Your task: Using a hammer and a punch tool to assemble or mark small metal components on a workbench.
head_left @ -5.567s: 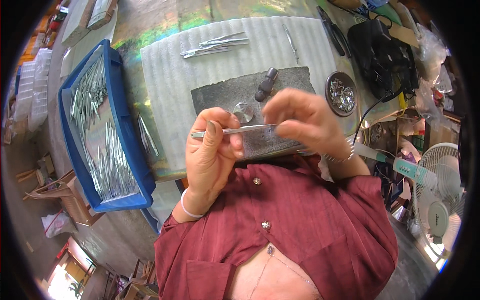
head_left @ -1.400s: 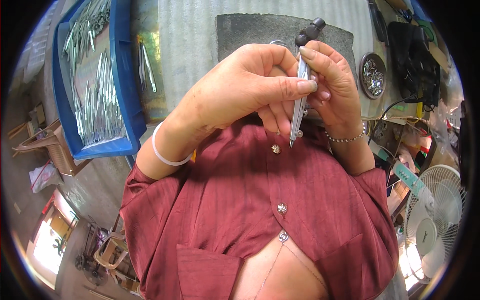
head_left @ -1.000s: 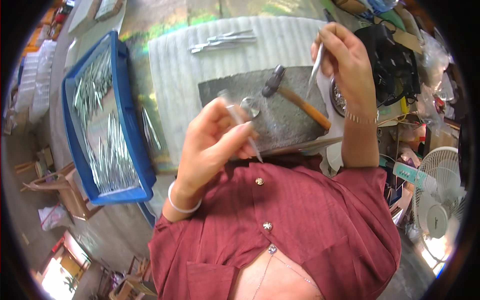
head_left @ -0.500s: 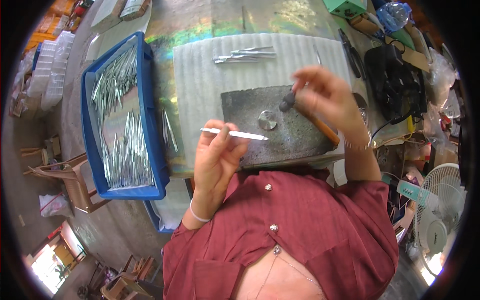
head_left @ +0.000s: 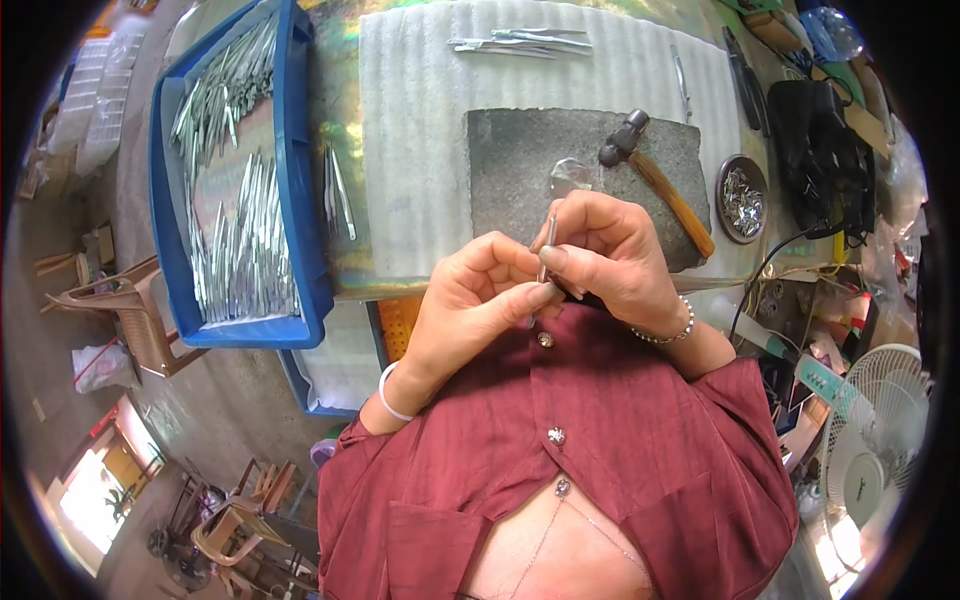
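Observation:
Close to my shirt, both hands meet at a slim silver metal piece [head_left: 550,238] held upright. My left hand [head_left: 482,290] pinches its lower part between thumb and fingers. Higher up, my right hand [head_left: 608,250] grips it between thumb and forefinger; the fingers hide much of it. Just beyond the hands, a round shiny metal disc [head_left: 571,174] lies on a dark grey slab [head_left: 505,150]. A ball-peen hammer [head_left: 655,182] with a wooden handle rests on the slab's right side, touched by neither hand.
At left, a blue tray [head_left: 292,180] holds many slim metal pieces. Several more lie on the white foam sheet [head_left: 415,120]. Right of the slab are a bowl [head_left: 725,225] of small shiny parts, black pliers [head_left: 744,80] and a cable [head_left: 750,290]. A fan [head_left: 880,420] stands at lower right.
My right hand has let go of the hammer, now lying on the slab, and has come to the metal piece. My left hand has moved right, turning the piece from level to upright.

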